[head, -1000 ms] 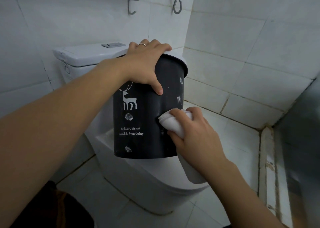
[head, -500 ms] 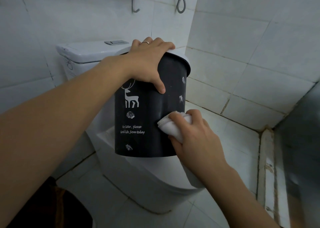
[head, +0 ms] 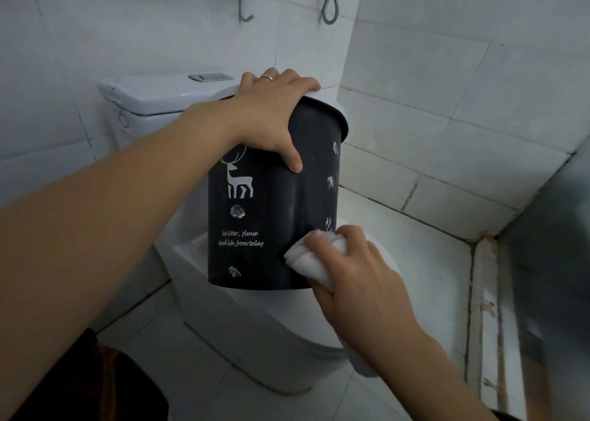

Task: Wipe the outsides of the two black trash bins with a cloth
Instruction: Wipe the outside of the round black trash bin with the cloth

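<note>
A black trash bin (head: 255,216) with a white deer and white lettering stands upright on the closed toilet lid. My left hand (head: 271,117) grips its top rim, thumb down the front wall, a ring on one finger. My right hand (head: 357,280) presses a bunched white cloth (head: 306,257) against the bin's lower right side, near the base. A tail of the cloth hangs under my right wrist. Only one bin is in view.
The white toilet (head: 255,325) with its cistern (head: 166,95) fills the middle. White tiled walls meet in a corner at the right. A metal rail with a hook (head: 245,2) and a hose loop (head: 330,2) hang above. A dark object (head: 105,385) lies at the lower left.
My right hand has slid the cloth down the bin's right side, from mid-height to near the base. My left hand has kept its hold on the rim.
</note>
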